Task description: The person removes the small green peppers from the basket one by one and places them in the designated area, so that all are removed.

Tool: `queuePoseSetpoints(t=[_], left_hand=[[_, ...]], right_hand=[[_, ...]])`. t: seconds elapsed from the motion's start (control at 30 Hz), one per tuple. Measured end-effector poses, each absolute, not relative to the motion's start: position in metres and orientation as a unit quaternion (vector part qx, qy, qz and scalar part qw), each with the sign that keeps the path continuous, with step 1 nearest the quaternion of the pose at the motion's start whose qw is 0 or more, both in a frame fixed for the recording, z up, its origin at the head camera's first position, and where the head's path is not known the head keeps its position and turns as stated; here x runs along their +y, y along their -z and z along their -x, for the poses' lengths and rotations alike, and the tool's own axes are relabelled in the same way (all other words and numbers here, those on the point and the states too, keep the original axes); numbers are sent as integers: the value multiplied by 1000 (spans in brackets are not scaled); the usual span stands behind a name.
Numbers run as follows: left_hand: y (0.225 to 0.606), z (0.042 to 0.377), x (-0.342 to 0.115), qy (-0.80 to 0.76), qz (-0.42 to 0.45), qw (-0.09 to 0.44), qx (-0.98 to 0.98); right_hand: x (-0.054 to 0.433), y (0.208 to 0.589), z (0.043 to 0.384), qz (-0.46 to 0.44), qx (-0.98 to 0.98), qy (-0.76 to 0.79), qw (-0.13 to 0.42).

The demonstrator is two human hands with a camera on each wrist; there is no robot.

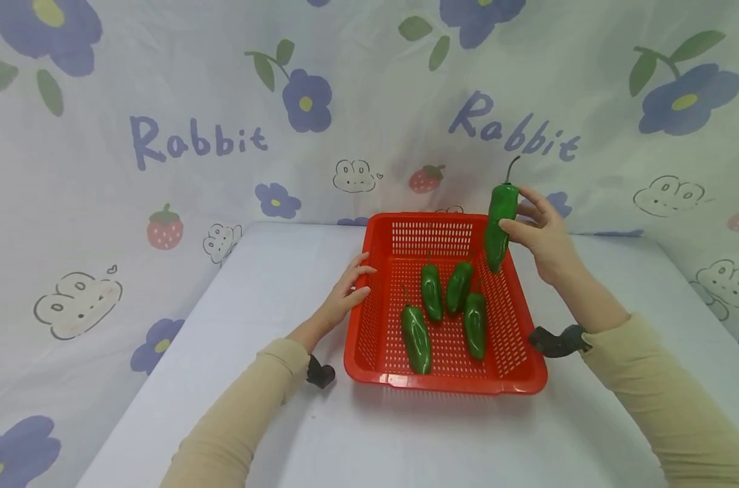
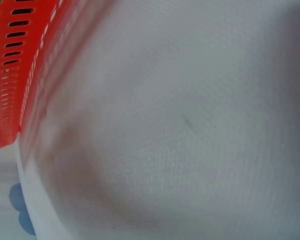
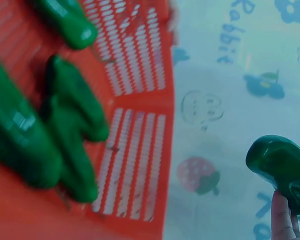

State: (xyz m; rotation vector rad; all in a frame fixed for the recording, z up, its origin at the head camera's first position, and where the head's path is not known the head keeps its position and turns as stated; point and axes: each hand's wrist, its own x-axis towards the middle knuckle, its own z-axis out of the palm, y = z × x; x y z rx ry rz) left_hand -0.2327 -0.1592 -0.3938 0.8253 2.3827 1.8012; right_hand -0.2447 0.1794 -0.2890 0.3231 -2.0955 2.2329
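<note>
My right hand (image 1: 543,237) holds a glossy green chili pepper (image 1: 501,220) upright, stem up, above the right rim of a red plastic basket (image 1: 445,388). In the right wrist view, fingertips (image 3: 281,215) touch this held pepper (image 3: 275,155) at the lower right. Against the basket's left side lies my left hand (image 1: 345,288), its fingers fairly straight at the rim. Inside the basket are several more green peppers (image 1: 416,339), lying apart or close together on the slotted floor. The left wrist view shows mostly tablecloth, with a sliver of finger under the basket wall (image 2: 20,65).
A white cloth covers the table (image 1: 272,291). Behind it hangs a curtain (image 1: 211,81) printed with flowers, strawberries, rabbit faces and the word Rabbit. A dark wrist mount (image 1: 555,341) on the right sleeve stands close to the basket's right rim.
</note>
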Motion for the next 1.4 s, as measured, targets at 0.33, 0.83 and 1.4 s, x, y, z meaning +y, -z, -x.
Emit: queuePoseSetpoints(t=[0.33,0.83,1.4], left_hand=[[388,226,-158,-575,-262,23,775],[388,227,-158,-575,-261,23,775],[386,225,-156,-580,-263,16,771]], right_hand=[[220,309,254,-27,-805,-592,40],[246,341,265,42,-834,-549,32],[269,382,277,75,-848,-525,-10]])
